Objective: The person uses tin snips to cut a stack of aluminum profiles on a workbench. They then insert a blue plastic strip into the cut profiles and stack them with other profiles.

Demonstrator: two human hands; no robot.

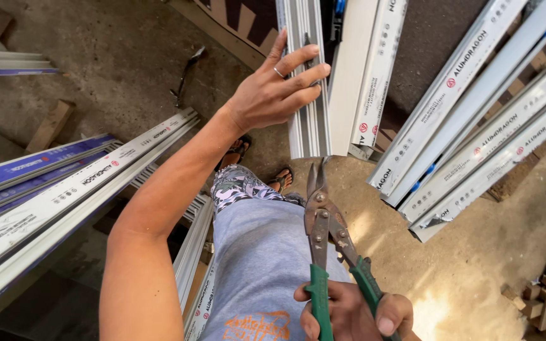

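Note:
My left hand [273, 91] is wrapped around the near end of a grey ribbed aluminium profile [311, 126] that leans up and away from me. There is a ring on one finger. Low in the picture, my right hand [349, 312] grips the green handles of rusty metal snips [323, 221]. Their blades point up at the profile's cut end and stop just short of it, slightly parted. A white-wrapped profile [374, 76] lies right beside the held one.
Several wrapped aluminium profiles [475, 132] lean at the right, and more long profiles [52, 196] lie at the left. Wood blocks [541, 293] sit on the concrete floor at bottom right. My sandalled feet [257, 167] stand below the held profile.

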